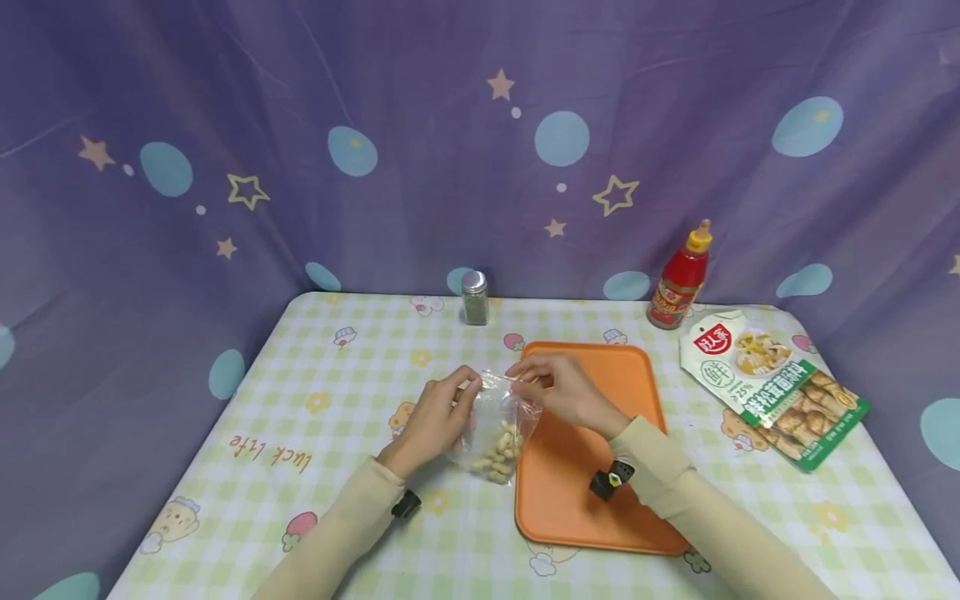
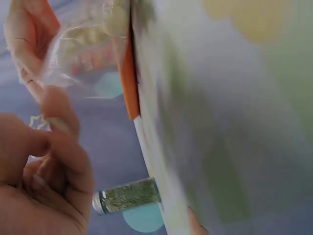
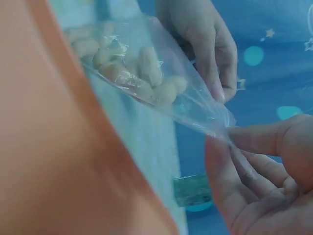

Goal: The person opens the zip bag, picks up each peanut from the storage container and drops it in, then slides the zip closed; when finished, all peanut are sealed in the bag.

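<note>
A clear plastic bag (image 1: 487,408) hangs upright between my two hands, left of the orange tray's middle. Unshelled peanuts (image 1: 501,458) lie in its lower part; the right wrist view shows several peanuts (image 3: 149,68) through the film. My left hand (image 1: 438,421) pinches the bag's top left edge between thumb and index finger. At the opposite top corner, my right hand (image 1: 570,396) pinches the film, its thumb and index finger meeting in the right wrist view. Whether the bag's mouth is sealed I cannot tell.
Partly under my right hand and forearm lies the orange tray (image 1: 562,508). A spice jar (image 1: 476,304) stands at the back, with a red sauce bottle (image 1: 678,279) farther right. A green and white food packet (image 1: 776,387) lies on the checked tablecloth (image 1: 360,425) at the right.
</note>
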A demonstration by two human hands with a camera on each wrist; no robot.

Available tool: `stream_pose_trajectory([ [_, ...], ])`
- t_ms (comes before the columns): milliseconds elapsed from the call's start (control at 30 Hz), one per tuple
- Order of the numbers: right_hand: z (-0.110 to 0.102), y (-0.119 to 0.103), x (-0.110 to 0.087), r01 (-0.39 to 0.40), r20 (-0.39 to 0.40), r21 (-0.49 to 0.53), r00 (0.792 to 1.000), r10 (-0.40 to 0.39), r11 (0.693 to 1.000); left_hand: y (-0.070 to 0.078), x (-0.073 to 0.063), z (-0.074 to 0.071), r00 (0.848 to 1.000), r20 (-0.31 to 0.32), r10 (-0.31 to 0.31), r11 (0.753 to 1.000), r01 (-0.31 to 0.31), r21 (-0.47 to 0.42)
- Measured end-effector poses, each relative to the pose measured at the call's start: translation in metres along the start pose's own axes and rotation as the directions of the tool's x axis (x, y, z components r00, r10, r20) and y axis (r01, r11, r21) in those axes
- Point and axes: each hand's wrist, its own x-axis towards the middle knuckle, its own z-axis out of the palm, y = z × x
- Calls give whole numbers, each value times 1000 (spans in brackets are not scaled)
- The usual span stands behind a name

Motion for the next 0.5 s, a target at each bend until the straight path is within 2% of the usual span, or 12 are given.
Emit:
stream_pose_trajectory([
  [67, 2, 4, 4, -6, 14, -7, 1000, 6, 1000, -4, -1, -1, 1000, 1, -2, 1000, 2, 22],
  [167, 4, 9, 9, -12, 20, -19, 1000, 12, 1000, -9, 1, -1, 999, -21, 28, 996, -26, 85],
  [233, 4, 12, 12, -14, 22, -23, 1000, 14, 1000, -12, 4, -2, 998, -35, 52, 995, -49, 92],
  [367, 5, 14, 18, -27, 39, -18, 999, 27, 999, -16, 14, -4, 997, -50, 54, 998, -53, 19],
  [500, 6, 14, 23, -22, 53, -26, 998, 23, 999, -19, 22, -5, 998, -53, 20, 999, -21, -30],
])
